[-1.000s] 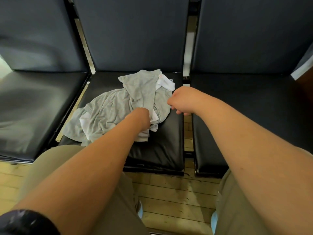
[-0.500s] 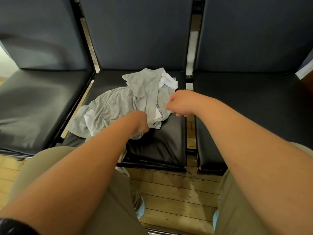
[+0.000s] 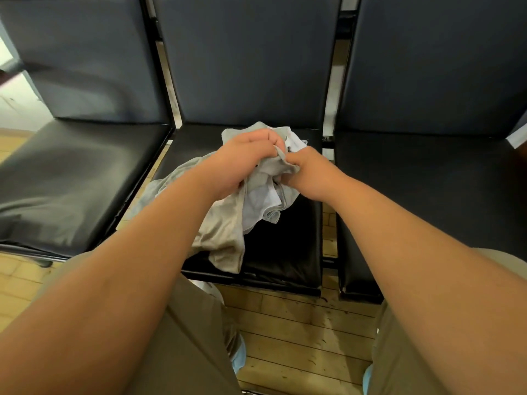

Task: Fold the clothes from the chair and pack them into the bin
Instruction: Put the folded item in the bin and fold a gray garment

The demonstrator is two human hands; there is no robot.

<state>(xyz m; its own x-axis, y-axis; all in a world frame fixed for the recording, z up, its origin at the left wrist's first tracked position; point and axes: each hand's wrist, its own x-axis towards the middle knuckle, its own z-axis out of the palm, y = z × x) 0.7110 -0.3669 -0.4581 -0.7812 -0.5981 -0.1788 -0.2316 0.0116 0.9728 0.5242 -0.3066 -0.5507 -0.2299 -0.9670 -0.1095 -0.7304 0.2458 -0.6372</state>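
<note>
A crumpled grey garment (image 3: pixel 225 232) with a white inner side lies bunched on the seat of the middle black chair (image 3: pixel 285 252). My left hand (image 3: pixel 242 161) grips a fold of the garment near its top and lifts it off the seat. My right hand (image 3: pixel 310 172) pinches the same cloth just to the right, the two hands almost touching. Part of the garment hangs down over the seat's front left edge. No bin is in view.
Black padded chairs stand to the left (image 3: pixel 71 181) and right (image 3: pixel 427 181) of the middle one, with dark backrests behind. My knees in khaki trousers sit close to the seats, above a wooden plank floor (image 3: pixel 299 332).
Both hands have moved up and together onto the garment. The cloth, spread flat on the seat before, is now gathered and raised between them. The camera has come closer.
</note>
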